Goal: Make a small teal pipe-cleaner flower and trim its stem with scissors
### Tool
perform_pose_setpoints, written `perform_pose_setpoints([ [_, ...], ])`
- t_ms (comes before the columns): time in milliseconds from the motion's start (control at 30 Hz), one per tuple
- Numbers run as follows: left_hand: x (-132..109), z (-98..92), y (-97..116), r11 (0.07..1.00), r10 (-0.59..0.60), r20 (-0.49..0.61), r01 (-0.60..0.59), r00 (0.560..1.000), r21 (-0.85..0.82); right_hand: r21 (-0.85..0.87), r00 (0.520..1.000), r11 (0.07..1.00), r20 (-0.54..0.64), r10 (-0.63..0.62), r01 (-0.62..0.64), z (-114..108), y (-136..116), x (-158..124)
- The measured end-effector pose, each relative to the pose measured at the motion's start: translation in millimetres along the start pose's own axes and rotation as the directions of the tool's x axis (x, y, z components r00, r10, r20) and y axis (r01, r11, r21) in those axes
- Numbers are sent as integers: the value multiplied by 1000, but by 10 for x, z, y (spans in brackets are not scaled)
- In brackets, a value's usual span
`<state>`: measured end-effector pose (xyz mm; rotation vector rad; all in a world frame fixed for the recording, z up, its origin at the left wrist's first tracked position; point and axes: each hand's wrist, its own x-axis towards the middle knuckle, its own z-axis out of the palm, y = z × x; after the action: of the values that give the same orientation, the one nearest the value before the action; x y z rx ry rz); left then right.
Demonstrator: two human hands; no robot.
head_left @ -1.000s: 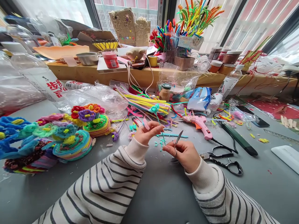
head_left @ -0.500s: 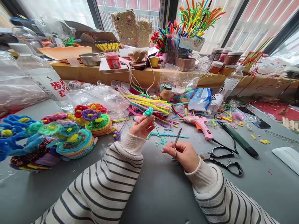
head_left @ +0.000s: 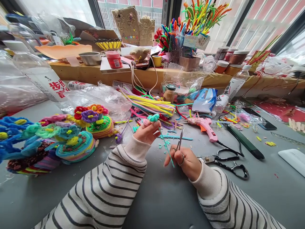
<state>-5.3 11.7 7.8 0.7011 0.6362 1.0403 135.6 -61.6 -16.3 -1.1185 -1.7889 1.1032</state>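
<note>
My left hand [head_left: 147, 132] is closed on a teal pipe-cleaner flower [head_left: 153, 118], pinched between thumb and fingers. Its thin stem [head_left: 166, 145] slants down to the right, and its fuzzy lower end passes by the fingers of my right hand [head_left: 188, 163]. That hand is closed on small scissors [head_left: 180, 140], thumb at a ring, blades pointing up and slightly parted. The blades stand just right of the stem, apparently apart from it. Teal fuzz trimmings [head_left: 160, 146] and a teal pipe cleaner [head_left: 178, 137] lie on the table beyond my hands.
Finished pipe-cleaner flowers [head_left: 69, 132] stand at the left. A pink glue gun [head_left: 202, 125] and larger black-handled scissors [head_left: 228, 161] lie to the right. Behind are a bundle of pipe cleaners [head_left: 150, 103], a lidded jar [head_left: 169, 93] and a plastic bag [head_left: 100, 98].
My right hand has turned, and the scissors now point more upright with blades slightly parted. The stem's lower end now shows past my right fingers. My left hand has shifted slightly.
</note>
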Motion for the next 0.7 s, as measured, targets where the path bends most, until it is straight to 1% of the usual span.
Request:
perform_pose_setpoints([
  [67,-8,13,-2,1000,-19,24,19,1000,14,32,992,998,107,-63,60,1,-21,1],
  [133,-22,29,-4,999,-35,43,34,998,28,34,974,993,193,-119,115,4,-37,-1],
  [267,-52,60,-15,996,-69,54,66,996,53,-36,953,987,268,-142,157,13,-54,-18],
  [467,-53,80,-48,993,-105,51,103,993,53,-70,933,982,331,-141,173,17,-72,-31],
  [567,-53,87,-59,991,-120,42,117,992,68,-74,934,982,327,-140,173,23,-77,-25],
  [700,-60,99,-72,991,-112,50,108,992,77,-34,939,983,303,-162,180,36,-72,-15],
])
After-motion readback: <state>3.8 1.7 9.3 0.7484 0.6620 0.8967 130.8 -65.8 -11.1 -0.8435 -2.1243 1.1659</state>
